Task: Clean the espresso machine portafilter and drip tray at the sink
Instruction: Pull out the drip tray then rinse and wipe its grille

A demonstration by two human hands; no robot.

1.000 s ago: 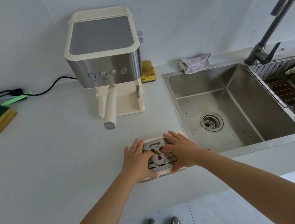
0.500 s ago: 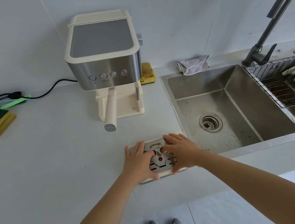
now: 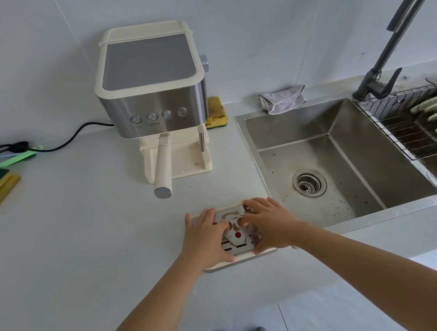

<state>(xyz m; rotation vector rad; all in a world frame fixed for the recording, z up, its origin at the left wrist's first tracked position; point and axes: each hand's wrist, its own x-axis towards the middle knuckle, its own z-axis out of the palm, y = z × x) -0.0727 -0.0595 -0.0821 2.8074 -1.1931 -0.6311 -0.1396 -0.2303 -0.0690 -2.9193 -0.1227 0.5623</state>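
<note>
The drip tray lay on the counter just left of the sink, the left hand and right hand resting on it with fingers spread and nearly straight, while the portafilter sat in the machine, farther left of the sink.

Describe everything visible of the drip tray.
The drip tray is a flat rectangle: a cream, plastic-looking base under a slotted metal grate with a red dot in the middle. It lies on the counter near its front edge, just left of the sink. The left hand and right hand rest on the grate.
</note>
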